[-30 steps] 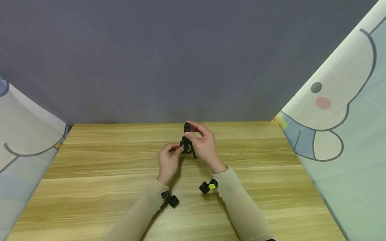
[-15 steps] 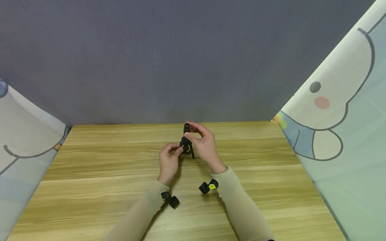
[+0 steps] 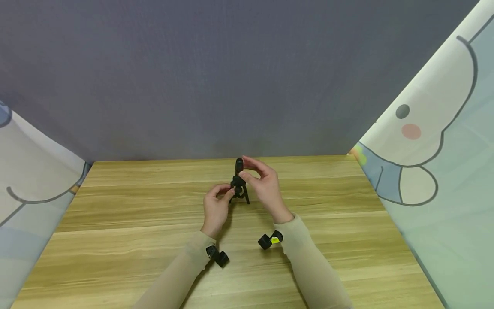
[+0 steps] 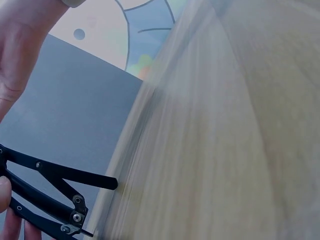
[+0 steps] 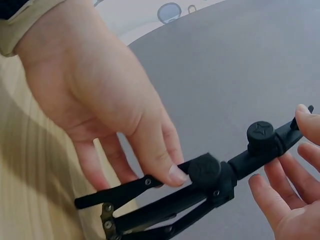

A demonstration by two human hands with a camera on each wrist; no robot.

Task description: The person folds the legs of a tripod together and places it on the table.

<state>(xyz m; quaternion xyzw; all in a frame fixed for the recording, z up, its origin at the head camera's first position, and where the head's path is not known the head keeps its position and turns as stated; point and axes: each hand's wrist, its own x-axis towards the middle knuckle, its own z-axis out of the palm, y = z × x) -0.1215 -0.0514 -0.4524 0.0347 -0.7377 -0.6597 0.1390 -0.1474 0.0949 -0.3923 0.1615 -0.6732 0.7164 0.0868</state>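
A small black tripod (image 3: 238, 180) stands near the back of the wooden table, legs spread. My left hand (image 3: 216, 211) holds its lower part; in the right wrist view, the left thumb (image 5: 175, 175) presses beside a round knob (image 5: 204, 171) with hinged legs below. Higher up is a second knob (image 5: 260, 136) on the slim column. Around the tripod's top, my right hand (image 3: 267, 189) has its fingers spread loosely, one fingertip (image 5: 304, 116) at the upper end and the thumb beside the column. The left wrist view catches the leg braces (image 4: 65, 192) up close.
The wooden table (image 3: 146, 257) extends on both sides. A grey cloth wall (image 3: 231, 77) rises behind its back edge, and cartoon-printed cloths flank it at left and right (image 3: 417, 171). Black cameras are strapped to both wrists, the left one (image 3: 218, 256) and the right one (image 3: 271, 240).
My right hand has shifted slightly right, its fingertips easing off the tripod's top. One tripod leg drew inward a little between the first two head frames. The left hand stays on it.
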